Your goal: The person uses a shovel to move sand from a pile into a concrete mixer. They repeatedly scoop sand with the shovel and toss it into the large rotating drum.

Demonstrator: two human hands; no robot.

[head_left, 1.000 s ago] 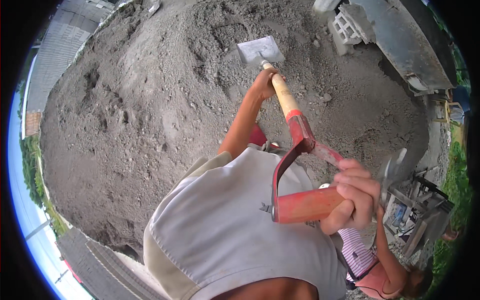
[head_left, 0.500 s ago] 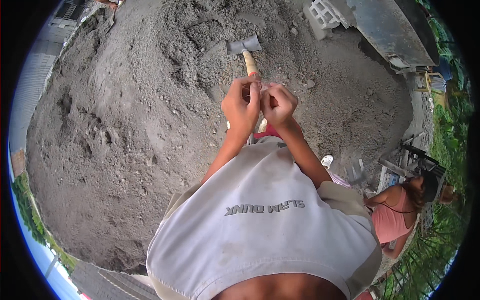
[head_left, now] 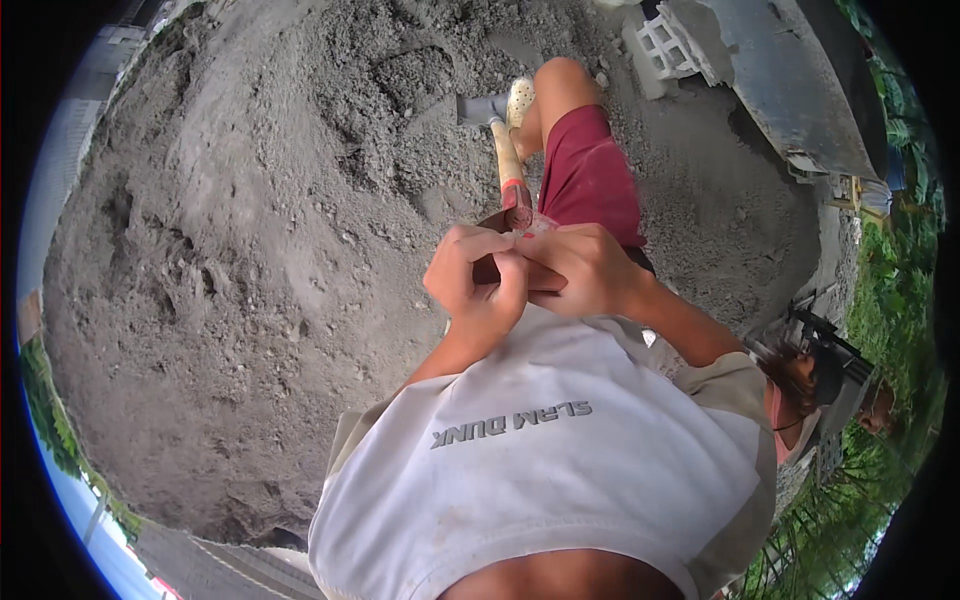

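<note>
shovel (head_left: 506,158), its handle end at curled left hand (head_left: 475,268) and right hand (head_left: 592,262), fingertips meeting; cannot tell what they grip. blade (head_left: 478,110) beyond, beside perforated clog (head_left: 521,98), on sand heap (head_left: 220,300). probably bracing to dig; next push calls for foot weight.

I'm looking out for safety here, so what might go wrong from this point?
The clog is right by the blade; if it slips, the bare ankle might get scraped. The left hand and right hand meet over the shovel's top end, their hold unclear, so it could tip. Loose sand may shift underfoot.
</note>
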